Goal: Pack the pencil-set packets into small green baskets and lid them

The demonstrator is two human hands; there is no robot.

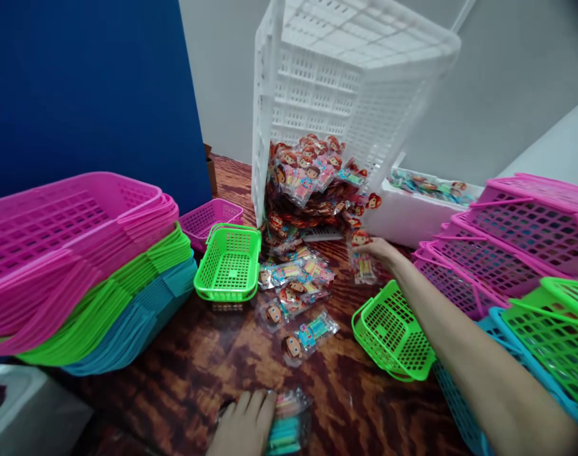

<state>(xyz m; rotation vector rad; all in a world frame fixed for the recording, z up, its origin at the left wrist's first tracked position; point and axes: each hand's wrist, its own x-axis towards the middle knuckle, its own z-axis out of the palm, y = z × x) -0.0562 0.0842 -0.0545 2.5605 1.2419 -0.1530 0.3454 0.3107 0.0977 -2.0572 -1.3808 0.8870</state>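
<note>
At the front edge my left hand (245, 421) is closed over a clear plastic packet (286, 430) with coloured sticks in it; the thumb is out of sight. My right hand (378, 250) reaches forward, its fingers closed on the end of a clear packet with a doll-like cartoon head (364, 266). Similar packets (312, 335) lie scattered between my hands. Beyond them a heap of packets (312, 171) spills from a white crate (264, 126) tipped on its side. A green basket (393, 329) sits below my right forearm.
Nested pink, green and blue baskets (127, 272) are stacked at left. Another green basket (229, 259) and a pink basket (213, 218) stand beside the crate. Filled pink baskets (502, 240) pile up at right, near a white box of packets (388, 215). A blue panel (89, 82) rises behind.
</note>
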